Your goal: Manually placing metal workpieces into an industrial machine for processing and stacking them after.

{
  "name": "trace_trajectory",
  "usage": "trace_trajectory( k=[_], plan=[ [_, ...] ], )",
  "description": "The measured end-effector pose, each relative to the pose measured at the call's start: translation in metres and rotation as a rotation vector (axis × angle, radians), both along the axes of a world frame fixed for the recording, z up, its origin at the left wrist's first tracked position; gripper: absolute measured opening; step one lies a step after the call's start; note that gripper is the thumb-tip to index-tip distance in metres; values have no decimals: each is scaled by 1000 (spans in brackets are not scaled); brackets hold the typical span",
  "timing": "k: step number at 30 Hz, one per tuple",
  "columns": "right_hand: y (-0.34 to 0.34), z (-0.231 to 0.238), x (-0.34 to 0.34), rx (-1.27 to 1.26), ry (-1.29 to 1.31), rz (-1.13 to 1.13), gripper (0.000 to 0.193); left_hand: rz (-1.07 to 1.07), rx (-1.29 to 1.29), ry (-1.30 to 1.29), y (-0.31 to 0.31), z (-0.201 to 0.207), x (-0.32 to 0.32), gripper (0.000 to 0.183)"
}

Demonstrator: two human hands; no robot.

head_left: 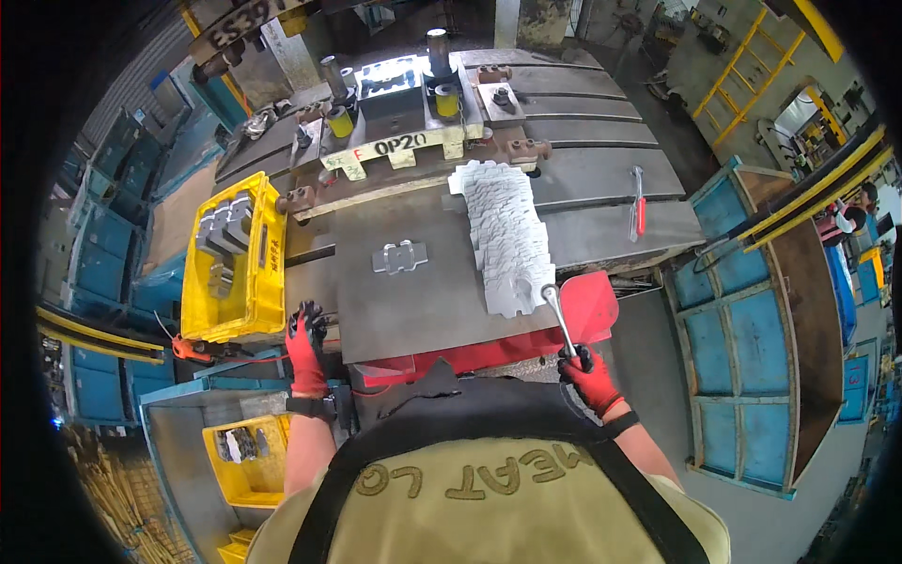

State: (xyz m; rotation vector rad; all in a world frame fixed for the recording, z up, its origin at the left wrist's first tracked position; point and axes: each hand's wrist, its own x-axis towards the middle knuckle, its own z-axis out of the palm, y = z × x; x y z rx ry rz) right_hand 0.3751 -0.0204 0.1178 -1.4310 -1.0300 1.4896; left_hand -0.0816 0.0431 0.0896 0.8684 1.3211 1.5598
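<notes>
My right hand [590, 378], in a red and black glove, is closed round the handle of a metal wrench [562, 320]. The wrench's rounded head touches or hangs just over the near end of a long spread of overlapping grey metal plates [512, 235]. My left hand [306, 348], gloved alike, has its fingers apart and holds nothing. It is beside the near right corner of a yellow crate [268, 315], at the left edge of a flat steel plate [404, 320]. On that steel plate lies a single notched metal part [400, 258]. Stacked metal parts [225, 226] stand in the crate.
A press die [404, 150] with upright posts stands beyond the steel plate. A red-handled tool [640, 211] lies on the slotted bed to the right. Blue bins [738, 348] flank the right side; a second yellow crate [249, 484] sits low left. Yellow-black bars cross both sides.
</notes>
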Motion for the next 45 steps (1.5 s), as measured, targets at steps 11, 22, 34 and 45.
trace_trajectory(
  k=[11,22,34,45],
  plan=[
    [18,32,-3,-69,58,109,17,-119,124,293,83,78,42,29],
    [76,35,-21,-199,575,6,4,60,391,1122,266,185,88,43],
    [66,41,-34,-132,426,-68,9,79,30,1226,381,186,95,33],
    [67,25,-23,-159,472,-48,13,-432,183,215,248,211,88,12]
  ],
)
